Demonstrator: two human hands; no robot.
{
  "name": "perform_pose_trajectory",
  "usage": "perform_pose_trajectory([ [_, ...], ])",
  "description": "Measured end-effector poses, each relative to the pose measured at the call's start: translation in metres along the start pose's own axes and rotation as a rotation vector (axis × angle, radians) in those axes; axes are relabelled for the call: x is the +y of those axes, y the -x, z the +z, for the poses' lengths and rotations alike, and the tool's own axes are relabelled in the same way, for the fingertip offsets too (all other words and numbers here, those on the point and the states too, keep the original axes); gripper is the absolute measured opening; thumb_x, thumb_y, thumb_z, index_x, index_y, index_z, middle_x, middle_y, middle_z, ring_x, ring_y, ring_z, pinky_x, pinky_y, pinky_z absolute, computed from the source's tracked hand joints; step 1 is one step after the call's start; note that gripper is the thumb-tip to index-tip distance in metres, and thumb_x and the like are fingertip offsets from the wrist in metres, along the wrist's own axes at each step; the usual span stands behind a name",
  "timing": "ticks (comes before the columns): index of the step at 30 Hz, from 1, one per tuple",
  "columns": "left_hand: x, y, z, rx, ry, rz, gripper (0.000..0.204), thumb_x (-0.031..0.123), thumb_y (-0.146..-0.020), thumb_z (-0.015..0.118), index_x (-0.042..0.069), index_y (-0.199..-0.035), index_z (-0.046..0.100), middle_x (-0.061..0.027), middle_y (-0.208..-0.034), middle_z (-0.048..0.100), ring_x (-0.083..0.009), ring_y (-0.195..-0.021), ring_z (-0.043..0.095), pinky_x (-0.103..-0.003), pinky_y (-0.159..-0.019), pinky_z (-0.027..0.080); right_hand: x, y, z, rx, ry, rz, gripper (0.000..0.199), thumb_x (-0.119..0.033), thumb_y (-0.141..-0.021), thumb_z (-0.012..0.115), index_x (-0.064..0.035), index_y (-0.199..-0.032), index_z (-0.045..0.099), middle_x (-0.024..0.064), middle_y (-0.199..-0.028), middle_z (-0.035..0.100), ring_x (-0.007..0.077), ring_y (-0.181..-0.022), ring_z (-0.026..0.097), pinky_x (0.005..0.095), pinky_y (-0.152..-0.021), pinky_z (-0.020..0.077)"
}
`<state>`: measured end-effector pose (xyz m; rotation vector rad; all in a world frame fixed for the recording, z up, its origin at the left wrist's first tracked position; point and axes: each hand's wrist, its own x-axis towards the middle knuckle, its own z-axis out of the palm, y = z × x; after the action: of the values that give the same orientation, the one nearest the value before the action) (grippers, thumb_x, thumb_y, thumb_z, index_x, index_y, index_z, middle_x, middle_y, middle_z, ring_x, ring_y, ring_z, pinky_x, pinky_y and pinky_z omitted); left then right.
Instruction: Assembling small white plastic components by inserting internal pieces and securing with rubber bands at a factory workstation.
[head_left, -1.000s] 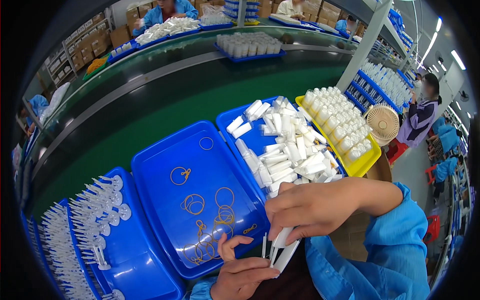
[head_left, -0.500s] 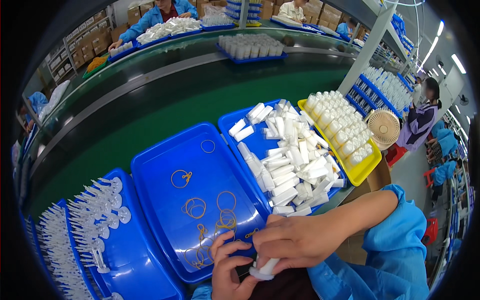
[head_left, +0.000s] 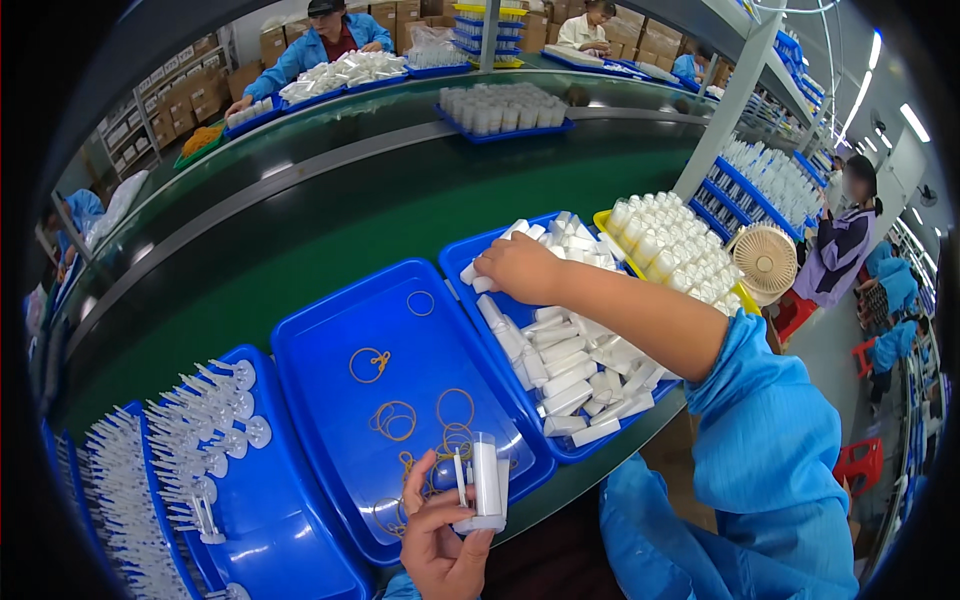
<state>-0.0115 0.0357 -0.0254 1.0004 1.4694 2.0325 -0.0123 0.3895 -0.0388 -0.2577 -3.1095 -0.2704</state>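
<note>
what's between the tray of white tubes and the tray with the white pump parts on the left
In the head view, a blue tray holding loose rubber bands lies between the tray of white tubes and the tray of pump parts.

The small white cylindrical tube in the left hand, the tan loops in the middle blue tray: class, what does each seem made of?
The small white cylindrical tube in the left hand: probably moulded plastic, smooth, slightly glossy, with even colour. The thin tan loops look like rubber bands, matt and limp, lying in uneven curls. The glossy blue rectangular tray beneath them looks like hard plastic, showing light reflections.
</note>
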Motion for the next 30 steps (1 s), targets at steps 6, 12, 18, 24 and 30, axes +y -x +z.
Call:
perform_pose_trajectory([
  [6,0.003,-0.005,-0.008,-0.068,-0.229,0.15,0.013,0.006,-0.072,0.069,0.001,-0.083,0.065,-0.0122,-0.087,0.063,-0.0372,-0.113,0.045,-0.05,-0.098,0.029,-0.007,0.03,-0.03,0.195,-0.328,0.06,0.021,-0.014,-0.077,0.064,-0.0062,-0.096,0.058,0.0085,-0.09,0.06,0.0238,-0.09,0.057,0.0366,-0.079,0.043],
  [12,0.012,-0.003,0.0,-0.116,-0.253,0.047,0.01,0.01,-0.071,0.07,0.005,-0.079,0.068,-0.0085,-0.079,0.064,-0.0359,-0.105,0.049,-0.051,-0.097,0.029,-0.068,0.073,-0.075,-0.025,-1.608,0.229,0.03,-0.009,-0.082,0.062,-0.0049,-0.111,0.055,0.0038,-0.092,0.057,0.0106,-0.08,0.054,0.0246,-0.067,0.0436],
  [18,0.016,-0.006,0.007,-0.2,-0.298,0.089,0.006,0.006,-0.071,0.067,0.006,-0.077,0.067,-0.0067,-0.073,0.064,-0.0275,-0.088,0.057,-0.049,-0.096,0.029,-0.104,0.103,-0.093,-0.326,-2.165,0.243,0.038,-0.011,-0.086,0.058,-0.0067,-0.121,0.045,0.0004,-0.094,0.053,0.0055,-0.082,0.049,0.0198,-0.065,0.0379],
  [24,0.018,-0.006,0.009,-0.196,-0.329,0.122,0.005,0.005,-0.072,0.066,0.005,-0.077,0.066,-0.0057,-0.073,0.064,-0.0217,-0.074,0.06,-0.047,-0.095,0.029,-0.105,0.108,-0.091,-0.341,-2.103,0.148,0.023,-0.013,-0.089,0.054,-0.0056,-0.109,0.047,0.0001,-0.093,0.053,0.0079,-0.082,0.051,0.0233,-0.066,0.039],
  [30,0.009,-0.008,0.005,-0.272,-0.427,0.196,0.007,0.004,-0.073,0.063,0.008,-0.077,0.067,-0.0042,-0.073,0.063,-0.019,-0.073,0.06,-0.047,-0.094,0.029,-0.103,0.111,-0.124,-0.322,-1.235,0.008,0.016,-0.018,-0.09,0.051,-0.005,-0.095,0.044,0.009,-0.078,0.056,0.0192,-0.073,0.055,0.03,-0.064,0.0413],
])
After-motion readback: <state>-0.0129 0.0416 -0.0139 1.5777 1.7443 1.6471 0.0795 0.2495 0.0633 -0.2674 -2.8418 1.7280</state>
